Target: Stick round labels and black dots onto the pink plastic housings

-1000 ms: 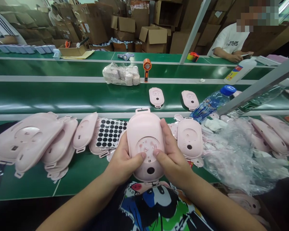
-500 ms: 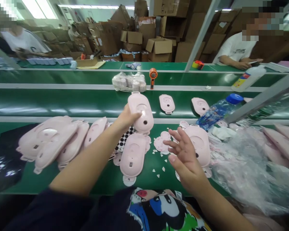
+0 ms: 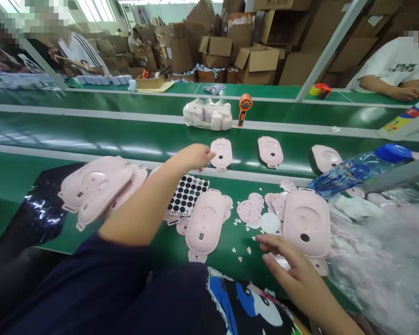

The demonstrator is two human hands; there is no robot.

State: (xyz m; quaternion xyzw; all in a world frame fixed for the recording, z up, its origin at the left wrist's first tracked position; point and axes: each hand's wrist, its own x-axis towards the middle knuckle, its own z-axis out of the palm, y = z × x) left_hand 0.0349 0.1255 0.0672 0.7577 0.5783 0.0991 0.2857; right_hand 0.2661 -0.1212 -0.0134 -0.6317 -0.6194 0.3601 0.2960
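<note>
My left hand (image 3: 194, 156) reaches out over the green conveyor belt (image 3: 125, 139), its fingers beside a pink shell (image 3: 221, 154) lying on the belt; it holds nothing I can see. My right hand (image 3: 289, 261) lies low near my body, fingers spread, touching the near edge of a pink shell (image 3: 306, 222) with a round hole. Between the hands another pink shell (image 3: 205, 221) lies flat on the bench. A sheet of black round stickers (image 3: 188, 193) sits under my left forearm.
A stack of pink shells (image 3: 97, 186) is at the left. Two more shells (image 3: 270, 151) ride the belt. A water bottle (image 3: 352, 170) and crumpled clear plastic (image 3: 380, 251) are at the right. A bag of white parts (image 3: 207, 115) and an orange tool (image 3: 243, 107) lie beyond. People work across.
My left hand carried the pink shell out to the belt, set it down and let go. My right hand dropped from mid-air to the shell at the right.
</note>
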